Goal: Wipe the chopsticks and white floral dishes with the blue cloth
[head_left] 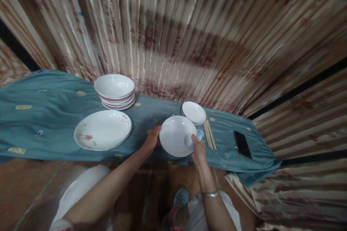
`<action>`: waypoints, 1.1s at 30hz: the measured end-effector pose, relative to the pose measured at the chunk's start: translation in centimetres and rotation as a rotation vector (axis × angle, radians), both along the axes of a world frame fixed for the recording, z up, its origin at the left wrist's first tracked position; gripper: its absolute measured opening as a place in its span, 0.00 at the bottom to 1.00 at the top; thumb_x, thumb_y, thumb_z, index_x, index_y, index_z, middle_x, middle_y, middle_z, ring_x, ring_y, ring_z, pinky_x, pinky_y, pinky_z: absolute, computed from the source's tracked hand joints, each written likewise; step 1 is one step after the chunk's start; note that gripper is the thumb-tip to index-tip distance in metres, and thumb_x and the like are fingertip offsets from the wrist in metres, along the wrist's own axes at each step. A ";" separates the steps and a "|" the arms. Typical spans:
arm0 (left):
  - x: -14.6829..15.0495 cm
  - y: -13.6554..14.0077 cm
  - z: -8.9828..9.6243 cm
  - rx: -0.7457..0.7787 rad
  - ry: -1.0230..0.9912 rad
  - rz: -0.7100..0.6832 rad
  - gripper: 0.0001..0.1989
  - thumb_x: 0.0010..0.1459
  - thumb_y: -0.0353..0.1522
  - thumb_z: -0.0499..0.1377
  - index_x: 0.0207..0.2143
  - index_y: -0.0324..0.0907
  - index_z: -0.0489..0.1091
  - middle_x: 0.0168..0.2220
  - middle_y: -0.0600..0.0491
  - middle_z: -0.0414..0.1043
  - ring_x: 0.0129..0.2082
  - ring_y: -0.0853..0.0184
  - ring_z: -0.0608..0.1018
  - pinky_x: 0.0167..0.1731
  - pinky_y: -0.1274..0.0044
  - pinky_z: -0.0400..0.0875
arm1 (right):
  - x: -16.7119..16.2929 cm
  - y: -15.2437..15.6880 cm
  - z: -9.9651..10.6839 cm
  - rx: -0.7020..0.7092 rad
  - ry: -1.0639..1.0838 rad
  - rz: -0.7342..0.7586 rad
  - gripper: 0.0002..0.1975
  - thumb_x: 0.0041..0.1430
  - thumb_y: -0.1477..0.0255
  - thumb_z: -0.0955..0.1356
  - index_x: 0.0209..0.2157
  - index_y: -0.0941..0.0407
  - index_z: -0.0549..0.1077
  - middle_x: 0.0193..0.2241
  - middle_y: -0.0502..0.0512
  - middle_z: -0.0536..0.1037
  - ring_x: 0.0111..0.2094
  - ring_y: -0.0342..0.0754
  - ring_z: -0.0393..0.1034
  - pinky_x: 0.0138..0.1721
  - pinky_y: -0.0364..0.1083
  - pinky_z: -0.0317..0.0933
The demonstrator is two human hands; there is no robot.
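Near the front edge of the cloth-covered table, a round white plate is tilted up towards me. My left hand grips its left rim, fingers going behind it. On the opposite side, my right hand is closed around a light blue cloth and presses it against the plate's right rim. Part of the cloth is hidden by the fingers. Just behind the held plate sits a smaller white plate. Wooden chopsticks lie to the right of my right hand.
A stack of white bowls with red bands stands at the back left. Large oval plates with flowers lie in front of it. A black phone rests on the teal tablecloth at the right. Patterned curtains hang behind.
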State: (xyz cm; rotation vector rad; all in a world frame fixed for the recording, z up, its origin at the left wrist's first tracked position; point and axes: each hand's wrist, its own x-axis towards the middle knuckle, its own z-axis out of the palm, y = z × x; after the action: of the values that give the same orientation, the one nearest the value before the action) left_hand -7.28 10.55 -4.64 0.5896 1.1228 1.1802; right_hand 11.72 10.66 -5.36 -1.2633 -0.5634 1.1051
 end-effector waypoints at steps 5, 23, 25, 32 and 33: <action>0.4 -1.7 0.0 -0.024 -0.086 -0.106 0.26 0.52 0.42 0.62 0.50 0.38 0.69 0.39 0.45 0.78 0.35 0.58 0.79 0.26 0.71 0.75 | 0.4 0.0 -0.5 -0.082 0.157 0.067 0.18 0.39 0.67 0.74 0.36 0.55 0.73 0.29 0.51 0.80 0.32 0.51 0.76 0.33 0.47 0.70; 0.3 -1.7 0.7 -0.067 0.022 -0.033 0.28 0.46 0.42 0.65 0.47 0.35 0.69 0.35 0.45 0.78 0.32 0.57 0.79 0.19 0.77 0.71 | 2.2 2.0 0.9 0.106 -0.205 0.014 0.16 0.46 0.63 0.70 0.36 0.58 0.73 0.31 0.53 0.78 0.33 0.50 0.72 0.37 0.49 0.66; 0.2 -1.7 0.4 -0.057 0.047 -0.022 0.30 0.43 0.43 0.66 0.46 0.35 0.69 0.35 0.45 0.78 0.32 0.57 0.79 0.18 0.77 0.71 | 2.2 1.7 1.4 0.187 -0.428 0.040 0.19 0.53 0.60 0.67 0.41 0.58 0.73 0.34 0.55 0.78 0.38 0.51 0.71 0.41 0.50 0.65; 0.0 -1.4 -0.7 -0.085 0.086 -0.005 0.24 0.44 0.41 0.66 0.42 0.38 0.70 0.32 0.48 0.77 0.30 0.58 0.79 0.18 0.77 0.71 | 0.7 0.4 0.2 0.327 -1.201 0.427 0.26 0.60 0.60 0.64 0.56 0.57 0.65 0.59 0.64 0.64 0.61 0.57 0.56 0.58 0.57 0.53; 0.0 -1.4 -0.8 -0.096 0.084 -0.007 0.23 0.46 0.41 0.65 0.42 0.38 0.69 0.31 0.49 0.77 0.29 0.59 0.79 0.18 0.76 0.72 | 0.5 0.4 -0.2 0.316 -1.308 0.476 0.23 0.60 0.61 0.64 0.54 0.56 0.68 0.59 0.63 0.64 0.61 0.57 0.54 0.59 0.58 0.52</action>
State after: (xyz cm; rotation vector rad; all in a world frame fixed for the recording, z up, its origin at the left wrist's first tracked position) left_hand -7.30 9.16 -5.40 0.5725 1.2412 1.0973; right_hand 12.25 11.02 -5.52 -1.4878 -2.0023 0.3614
